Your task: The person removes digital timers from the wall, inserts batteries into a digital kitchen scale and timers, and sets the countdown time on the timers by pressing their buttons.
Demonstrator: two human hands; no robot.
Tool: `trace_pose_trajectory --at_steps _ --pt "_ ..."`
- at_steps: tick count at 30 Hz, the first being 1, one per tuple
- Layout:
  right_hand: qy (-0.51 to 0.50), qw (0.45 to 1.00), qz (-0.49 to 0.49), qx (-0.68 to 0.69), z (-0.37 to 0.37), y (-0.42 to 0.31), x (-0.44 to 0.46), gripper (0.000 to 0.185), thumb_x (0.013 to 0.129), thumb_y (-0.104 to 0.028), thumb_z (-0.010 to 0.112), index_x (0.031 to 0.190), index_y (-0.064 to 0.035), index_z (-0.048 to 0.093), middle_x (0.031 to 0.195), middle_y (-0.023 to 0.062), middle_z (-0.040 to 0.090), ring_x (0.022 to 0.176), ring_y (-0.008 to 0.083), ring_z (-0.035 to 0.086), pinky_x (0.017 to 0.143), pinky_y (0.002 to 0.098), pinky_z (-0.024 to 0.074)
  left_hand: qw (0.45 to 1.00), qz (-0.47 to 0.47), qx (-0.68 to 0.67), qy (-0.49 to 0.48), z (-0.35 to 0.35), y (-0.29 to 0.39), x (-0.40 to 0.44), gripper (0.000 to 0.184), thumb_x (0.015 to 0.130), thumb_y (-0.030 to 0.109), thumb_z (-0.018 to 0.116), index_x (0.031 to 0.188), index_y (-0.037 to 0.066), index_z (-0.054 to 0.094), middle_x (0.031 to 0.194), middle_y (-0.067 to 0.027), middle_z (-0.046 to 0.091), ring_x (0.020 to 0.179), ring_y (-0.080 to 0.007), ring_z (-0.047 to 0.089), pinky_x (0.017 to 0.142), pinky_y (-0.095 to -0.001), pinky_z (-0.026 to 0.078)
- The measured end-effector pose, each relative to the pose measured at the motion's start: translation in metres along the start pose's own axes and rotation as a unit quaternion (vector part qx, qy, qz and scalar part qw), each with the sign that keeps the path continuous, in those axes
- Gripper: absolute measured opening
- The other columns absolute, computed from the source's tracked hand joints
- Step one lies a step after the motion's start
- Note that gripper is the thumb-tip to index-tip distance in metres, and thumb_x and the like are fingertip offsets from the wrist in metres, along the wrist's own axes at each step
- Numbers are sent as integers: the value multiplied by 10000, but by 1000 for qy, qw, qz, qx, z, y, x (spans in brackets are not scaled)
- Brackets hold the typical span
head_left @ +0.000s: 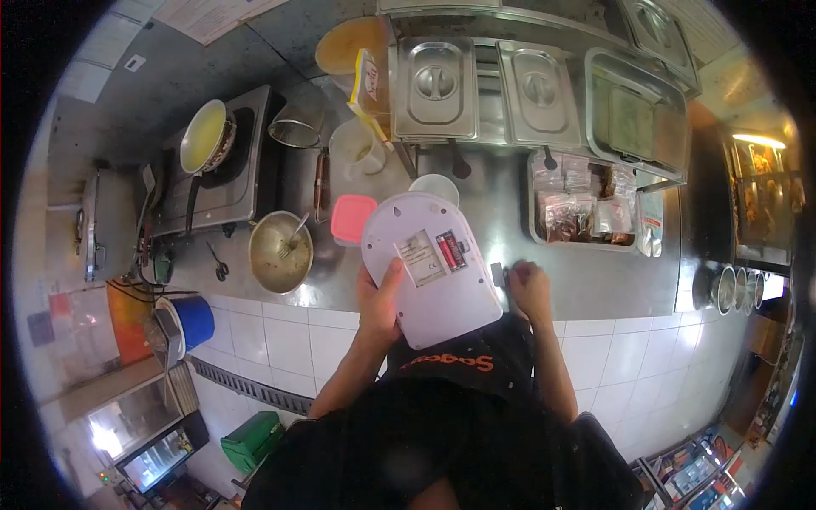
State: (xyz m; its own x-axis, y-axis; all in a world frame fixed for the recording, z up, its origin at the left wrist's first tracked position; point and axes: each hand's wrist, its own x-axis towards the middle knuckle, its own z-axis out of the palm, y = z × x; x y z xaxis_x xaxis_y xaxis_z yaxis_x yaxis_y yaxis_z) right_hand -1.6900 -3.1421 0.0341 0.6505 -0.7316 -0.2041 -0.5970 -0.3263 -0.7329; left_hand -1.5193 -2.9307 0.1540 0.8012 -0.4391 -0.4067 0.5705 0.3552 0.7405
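My left hand (379,297) grips a white kitchen scale (442,310) by its left side, thumb across the underside, which faces up. Its battery compartment is uncovered, and red batteries (451,252) lie inside. A printed label (419,257) sits beside the compartment. Off the scale's right edge, my right hand (531,291) is closed with the fingers curled together. Right by those fingertips is a small grey flat piece (498,274); whether they hold it I cannot tell. Behind the scale are a pink-lidded container (353,218) and a whitish round tub (435,188), partly covered by the scale.
On the steel counter (595,285) stand a metal bowl with a fork (280,253), scissors (220,263) and a plastic jug (357,146). A pan (206,136) rests on the stove at left. Lidded steel containers (434,89) line the back; a tray (585,246) holds several bagged portions.
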Motion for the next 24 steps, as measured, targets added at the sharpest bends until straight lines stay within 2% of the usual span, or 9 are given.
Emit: trace_pose_trajectory --at_steps 1,3,7,9,10,12,13,20,24 --pt "-2 1000 0 1 -8 -16 1 133 899 -132 670 889 0 663 746 104 665 679 205 647 648 320 501 1000 -3 6 -2 1 2 -1 402 957 117 650 1306 -5 491 1213 -128 628 1050 -214 645 891 -371 542" --pt "85 993 -87 -1 -27 -50 6 110 868 -104 678 907 -2 687 828 167 680 715 270 691 669 349 531 1000 -8 13 -3 1 2 -3 404 955 114 654 1306 -4 492 1214 -128 628 1046 -214 647 893 -374 542" --pt "88 983 -143 80 -68 -126 -1 75 849 -39 692 914 -2 689 833 146 668 721 261 686 680 353 540 999 -5 38 -24 5 5 -4 410 948 98 656 1307 -7 488 1194 -134 637 1036 -217 657 884 -375 559" --pt "29 957 -268 106 -83 -155 -6 127 821 5 719 946 0 699 860 128 655 758 256 677 681 343 545 998 -6 39 -41 12 10 -7 410 947 90 654 1307 -9 486 1188 -138 641 1032 -218 662 878 -374 566" --pt "30 958 -267 105 -83 -161 -6 127 821 5 719 946 0 699 860 128 655 758 256 677 681 343 545 997 -11 60 -37 14 13 -9 409 945 82 652 1307 -9 485 1184 -142 642 1030 -222 664 874 -372 570" --pt "3 929 -362 80 -79 -171 -3 172 811 -4 744 980 -19 715 902 99 643 804 251 663 678 333 551 996 -15 81 -31 17 15 -11 408 943 73 649 1307 -9 484 1181 -146 644 1029 -225 667 870 -369 575" --pt "0 924 -374 80 -73 -173 -3 211 787 -25 762 994 -51 730 929 85 632 823 255 641 677 345 540 996 -22 82 -28 18 15 -12 407 941 67 648 1306 -8 484 1183 -148 644 1025 -226 669 868 -369 575" --pt "8 907 -420 40 -61 -182 0 227 740 17 751 957 -41 721 897 97 636 814 269 603 687 362 509 995 -3 93 -32 11 10 -17 448 928 69 667 1323 4 466 1207 -136 629 1056 -201 647 892 -359 555" --pt "-57 916 -393 52 -64 -184 6 185 708 28 721 869 -16 643 851 104 603 781 281 579 666 373 491 991 -22 126 -36 11 10 -22 464 926 72 674 1332 13 458 1212 -125 623 1077 -195 631 911 -355 539"
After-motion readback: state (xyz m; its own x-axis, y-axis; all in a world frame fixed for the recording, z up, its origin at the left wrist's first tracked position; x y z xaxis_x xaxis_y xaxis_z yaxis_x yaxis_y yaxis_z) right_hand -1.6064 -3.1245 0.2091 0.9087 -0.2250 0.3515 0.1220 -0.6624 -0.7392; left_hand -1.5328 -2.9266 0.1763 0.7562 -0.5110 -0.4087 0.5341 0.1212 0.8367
